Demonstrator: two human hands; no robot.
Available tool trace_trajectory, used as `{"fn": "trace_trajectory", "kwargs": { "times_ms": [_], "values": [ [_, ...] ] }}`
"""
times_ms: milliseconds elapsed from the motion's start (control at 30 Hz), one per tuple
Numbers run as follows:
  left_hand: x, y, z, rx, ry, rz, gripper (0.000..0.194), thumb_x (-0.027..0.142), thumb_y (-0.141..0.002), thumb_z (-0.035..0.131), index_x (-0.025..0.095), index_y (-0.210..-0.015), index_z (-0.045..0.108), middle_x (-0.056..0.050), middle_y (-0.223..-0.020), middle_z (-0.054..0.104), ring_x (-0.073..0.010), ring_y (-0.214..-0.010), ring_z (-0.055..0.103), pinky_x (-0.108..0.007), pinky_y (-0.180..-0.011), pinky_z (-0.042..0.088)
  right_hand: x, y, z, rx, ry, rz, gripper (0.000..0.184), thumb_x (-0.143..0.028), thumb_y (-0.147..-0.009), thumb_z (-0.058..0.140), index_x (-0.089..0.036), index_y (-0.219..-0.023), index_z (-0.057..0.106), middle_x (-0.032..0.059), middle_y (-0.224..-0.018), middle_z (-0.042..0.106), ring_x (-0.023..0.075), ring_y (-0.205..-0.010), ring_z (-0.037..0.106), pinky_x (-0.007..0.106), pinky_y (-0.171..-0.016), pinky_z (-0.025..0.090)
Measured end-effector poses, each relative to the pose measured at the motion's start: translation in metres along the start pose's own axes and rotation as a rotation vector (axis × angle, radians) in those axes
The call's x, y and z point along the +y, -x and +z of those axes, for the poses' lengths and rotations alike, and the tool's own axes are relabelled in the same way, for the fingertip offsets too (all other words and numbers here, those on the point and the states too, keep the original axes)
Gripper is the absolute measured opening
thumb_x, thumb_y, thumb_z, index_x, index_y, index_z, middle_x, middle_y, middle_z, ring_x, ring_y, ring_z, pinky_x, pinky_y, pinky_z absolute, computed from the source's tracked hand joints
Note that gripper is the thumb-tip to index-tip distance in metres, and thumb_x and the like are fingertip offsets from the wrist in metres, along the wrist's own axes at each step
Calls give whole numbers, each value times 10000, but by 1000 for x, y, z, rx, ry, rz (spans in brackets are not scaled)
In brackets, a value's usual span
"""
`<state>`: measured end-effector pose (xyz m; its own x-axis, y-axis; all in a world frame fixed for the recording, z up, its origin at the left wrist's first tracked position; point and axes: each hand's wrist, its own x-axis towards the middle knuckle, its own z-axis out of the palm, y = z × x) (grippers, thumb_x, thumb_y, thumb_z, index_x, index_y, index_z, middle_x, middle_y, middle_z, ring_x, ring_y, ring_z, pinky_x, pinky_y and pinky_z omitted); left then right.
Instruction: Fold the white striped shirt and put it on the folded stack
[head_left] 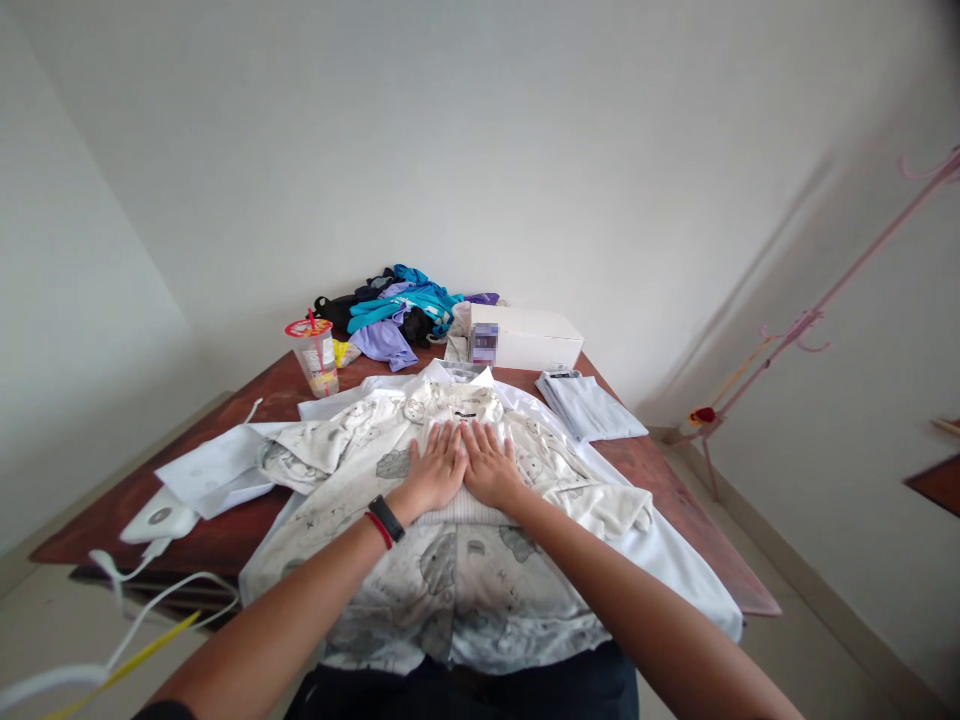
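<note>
My left hand (pixel 435 470) and my right hand (pixel 491 470) lie flat, side by side, with fingers stretched out and holding nothing. They press on a small folded white ribbed garment (pixel 459 514), partly hidden beneath them. That garment rests on the middle of a cream shirt (pixel 352 540) with grey animal-like prints, spread out with its sleeves to both sides and its collar away from me. Under the shirt a larger white garment (pixel 694 570) is spread over the table, showing around its edges. A black band and a red cord are on my left wrist.
A brown table (pixel 630 465) carries a crumpled clothes pile (pixel 409 305), a white box (pixel 532 338), a folded light grey garment (pixel 589 405) and a plastic cup with straw (pixel 316 360). At left lies a white device (pixel 159 518) with a cable. A pink stand (pixel 810 315) is right.
</note>
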<state>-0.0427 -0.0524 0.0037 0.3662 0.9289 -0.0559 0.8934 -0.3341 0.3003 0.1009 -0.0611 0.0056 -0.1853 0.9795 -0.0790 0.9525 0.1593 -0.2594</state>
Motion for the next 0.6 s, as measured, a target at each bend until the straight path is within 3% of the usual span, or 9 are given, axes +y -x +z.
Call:
{"fn": "trace_trajectory", "kwargs": {
  "times_ms": [600],
  "values": [
    [0,1,0,30,24,27,645,371,-1092,141,136,-1692,152,-117,-1747,88,-324,-1622,51,-689,-1244,137,-5,-1,-9,-79,29,2,693,-441,-1071,210,-192,-1694,37,70,-1766,-12,344,-1625,-18,678,-1249,91]
  ]
}}
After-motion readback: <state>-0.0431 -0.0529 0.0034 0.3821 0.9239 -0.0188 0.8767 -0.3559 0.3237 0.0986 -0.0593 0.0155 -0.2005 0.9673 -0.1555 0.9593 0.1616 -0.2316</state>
